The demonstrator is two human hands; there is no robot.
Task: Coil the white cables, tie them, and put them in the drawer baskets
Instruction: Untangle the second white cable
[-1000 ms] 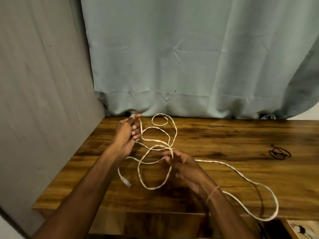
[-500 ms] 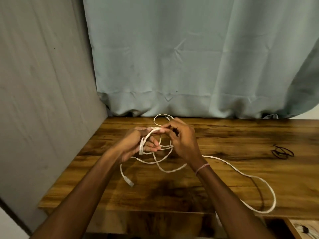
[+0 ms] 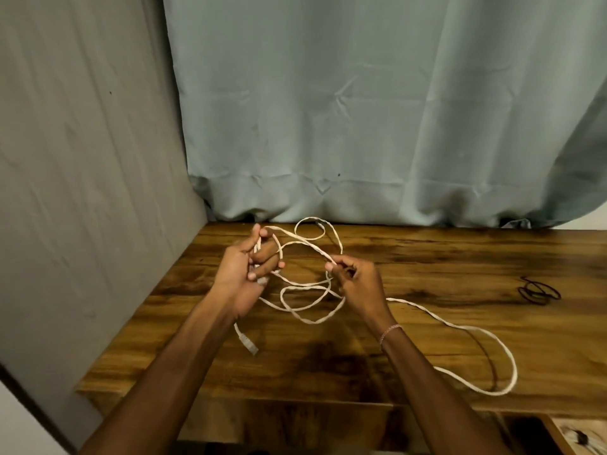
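1 white cable hangs between left hand and right hand.

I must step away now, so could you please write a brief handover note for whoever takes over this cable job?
Left hand grips a few gathered loops of the white cable. Right hand pinches one strand beside them.
The rest trails loose over the wooden table; its plug lies below the left wrist. Black ties lie far right; the open drawer is bottom right.
Done: coiling begun. Left: finish the coil, tie it, put it in a drawer basket.
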